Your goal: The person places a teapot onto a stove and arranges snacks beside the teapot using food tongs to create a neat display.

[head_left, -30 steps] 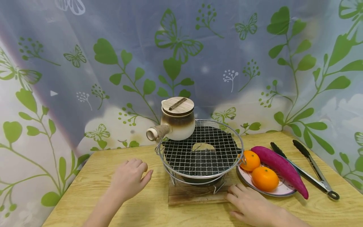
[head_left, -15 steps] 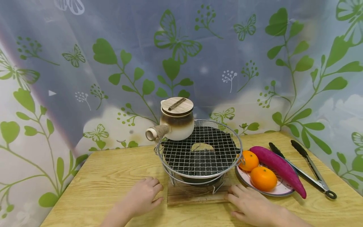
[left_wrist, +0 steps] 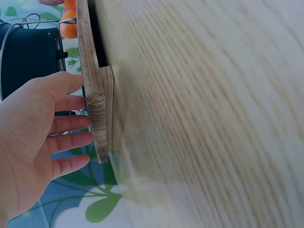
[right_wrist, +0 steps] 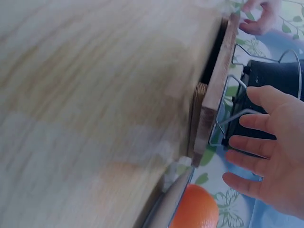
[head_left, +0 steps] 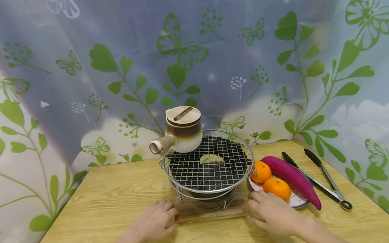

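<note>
A wooden board (head_left: 212, 215) lies under a round black grill stove with a wire mesh rack (head_left: 225, 172) on top. At the board's left end is my left hand (head_left: 156, 219); the left wrist view shows its fingertips (left_wrist: 84, 122) right at the end grain, fingers loosely extended. My right hand (head_left: 270, 211) is at the other end, beside the fruit plate. Its relaxed fingers (right_wrist: 251, 145) point toward the board in the right wrist view, with nothing between them. A clay pot (head_left: 185, 143) with a wooden lid and a wrapped side handle stands on the rack's back left.
Right of the stove, a plate (head_left: 296, 201) bears two oranges (head_left: 277, 189) and a purple sweet potato (head_left: 291, 175). Black-tipped metal tongs (head_left: 332, 189) lie spread farther right. A patterned cloth (head_left: 136, 67) hangs behind the wooden table (head_left: 106, 189).
My left hand has come down and right from above the table to the board's left end. My right hand stays by the right end. The head view has shifted slightly.
</note>
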A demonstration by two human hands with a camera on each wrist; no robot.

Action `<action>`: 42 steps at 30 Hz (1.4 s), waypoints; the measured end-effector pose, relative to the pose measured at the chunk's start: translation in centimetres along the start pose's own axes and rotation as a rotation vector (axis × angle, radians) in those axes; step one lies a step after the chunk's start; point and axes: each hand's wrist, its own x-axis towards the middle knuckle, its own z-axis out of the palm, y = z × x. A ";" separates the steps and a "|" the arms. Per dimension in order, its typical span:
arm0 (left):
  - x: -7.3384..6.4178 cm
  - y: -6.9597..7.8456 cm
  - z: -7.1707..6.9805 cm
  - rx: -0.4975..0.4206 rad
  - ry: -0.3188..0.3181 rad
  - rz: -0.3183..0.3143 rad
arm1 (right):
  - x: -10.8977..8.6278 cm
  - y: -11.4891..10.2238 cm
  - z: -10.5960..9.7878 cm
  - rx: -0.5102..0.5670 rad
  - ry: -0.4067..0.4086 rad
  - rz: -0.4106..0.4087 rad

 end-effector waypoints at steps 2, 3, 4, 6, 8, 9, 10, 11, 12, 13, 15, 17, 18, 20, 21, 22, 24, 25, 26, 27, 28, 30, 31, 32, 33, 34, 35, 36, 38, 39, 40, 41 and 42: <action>0.1 0.1 0.0 -0.006 -0.010 -0.005 | -0.1 0.3 -0.4 -0.021 -0.020 0.040; 0.1 0.1 0.0 -0.009 -0.015 -0.008 | -0.2 0.4 -0.6 -0.026 -0.032 0.065; 0.1 0.1 0.0 -0.009 -0.018 -0.009 | -0.3 0.6 -0.8 -0.029 -0.048 0.088; 0.2 0.1 -0.1 -0.011 -0.024 -0.010 | -0.4 0.9 -1.2 -0.024 -0.079 0.131; 0.3 0.1 0.0 -0.009 -0.025 -0.004 | -0.6 1.2 -1.6 -0.021 -0.096 0.170; 0.3 0.1 0.0 -0.009 -0.025 0.002 | -0.7 1.4 -1.7 -0.021 -0.100 0.187; 0.3 0.1 0.1 -0.007 -0.024 0.009 | -0.8 1.6 -1.9 -0.022 -0.102 0.202; 0.4 0.2 0.1 -0.007 -0.025 0.015 | -1.0 1.8 -2.1 -0.024 -0.098 0.218; 0.4 0.2 0.1 -0.005 -0.026 0.019 | -1.1 2.0 -2.2 -0.026 -0.090 0.233; 0.4 0.2 0.2 -0.005 -0.028 0.023 | -1.2 2.2 -2.3 -0.030 -0.082 0.246; 0.5 0.3 0.2 -0.004 -0.034 0.028 | -1.5 2.7 -2.5 -0.034 -0.070 0.280; 0.5 0.3 0.2 -0.005 -0.040 0.025 | -1.7 3.1 -2.7 -0.038 -0.056 0.307; 0.5 0.3 0.2 -0.006 -0.041 0.024 | -1.8 3.4 -2.9 -0.036 -0.053 0.320; 0.5 0.3 0.3 -0.007 -0.043 0.024 | -2.1 3.9 -3.2 -0.031 -0.056 0.349; 0.5 0.2 0.3 -0.010 -0.046 0.023 | -2.3 4.2 -3.3 -0.028 -0.058 0.360; 0.5 0.2 0.2 -0.012 -0.050 0.021 | -2.4 4.4 -3.5 -0.023 -0.062 0.370; 0.6 0.2 0.2 -0.018 -0.058 0.016 | -2.7 4.9 -3.9 -0.012 -0.068 0.388; 0.6 0.2 0.2 -0.021 -0.063 0.013 | -2.9 5.2 -4.0 -0.005 -0.071 0.397; 0.6 0.2 0.1 -0.026 -0.071 0.007 | -3.0 5.4 -4.2 0.005 -0.072 0.407; 0.7 0.2 0.1 -0.034 -0.079 0.000 | -3.2 5.7 -4.4 0.019 -0.068 0.416; 0.7 0.2 0.1 -0.040 -0.086 -0.008 | -3.3 5.9 -4.5 0.032 -0.065 0.427; 0.7 0.3 0.1 -0.054 -0.099 -0.023 | -3.6 6.4 -4.7 0.046 -0.061 0.456; 0.7 0.3 0.1 -0.060 -0.104 -0.029 | -3.8 6.6 -4.7 0.053 -0.062 0.473; 0.8 0.3 0.1 -0.066 -0.111 -0.035 | -4.0 6.8 -4.8 0.056 -0.059 0.491; 0.8 0.3 0.2 -0.069 -0.115 -0.039 | -4.2 7.0 -4.8 0.054 -0.057 0.506; 0.8 0.4 0.2 -0.069 -0.119 -0.042 | -4.4 7.2 -4.8 0.049 -0.059 0.522; 0.8 0.4 0.2 -0.068 -0.122 -0.044 | -4.5 7.4 -4.8 0.041 -0.056 0.536; 0.8 0.4 0.3 -0.067 -0.126 -0.044 | -4.7 7.6 -4.7 0.037 -0.052 0.550; 0.8 0.4 0.4 -0.063 -0.133 -0.045 | -5.0 8.0 -4.6 0.021 -0.032 0.565; 0.8 0.4 0.4 -0.062 -0.132 -0.044 | -5.2 8.3 -4.6 0.017 -0.018 0.569; 0.8 0.3 0.4 -0.062 -0.131 -0.043 | -5.3 8.6 -4.5 0.012 -0.008 0.574; 0.8 0.3 0.4 -0.064 -0.129 -0.043 | -5.4 8.8 -4.5 0.006 0.005 0.579; 0.8 0.3 0.4 -0.065 -0.127 -0.041 | -5.6 9.0 -4.5 0.006 0.015 0.587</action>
